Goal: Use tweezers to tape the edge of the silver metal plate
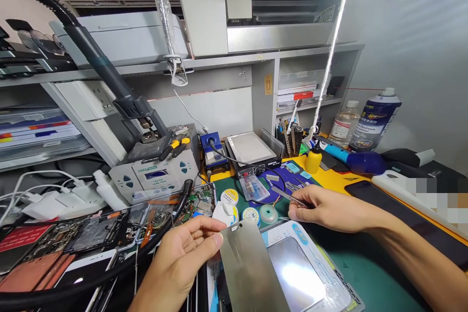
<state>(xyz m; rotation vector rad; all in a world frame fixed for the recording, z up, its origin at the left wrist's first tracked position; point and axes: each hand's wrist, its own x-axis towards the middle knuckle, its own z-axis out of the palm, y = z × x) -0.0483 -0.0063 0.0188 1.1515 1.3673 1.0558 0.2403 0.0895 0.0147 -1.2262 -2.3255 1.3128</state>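
Note:
Near the bottom centre, my left hand (185, 256) pinches the upper left edge of a thin grey phone-shaped panel (248, 268) with a small cutout at its top corner. The panel is tilted and overlaps a white and blue tray (321, 273), on which a shiny rectangular plate (297, 270) lies. To the right, my right hand (314, 204) is closed on slim metal tweezers (285, 195), whose tips point left, above the green mat (351, 253). Small round containers, one a pale green-lidded pot (269, 214), stand between the hands.
Circuit boards (197, 204) and phone parts crowd the left side, with a black hose (146, 258) across them. Behind stand a grey soldering station (157, 175) and a flat heating plate (252, 148). A yellow bottle (313, 161), a spray can (376, 122) and a dark phone (409, 214) are right.

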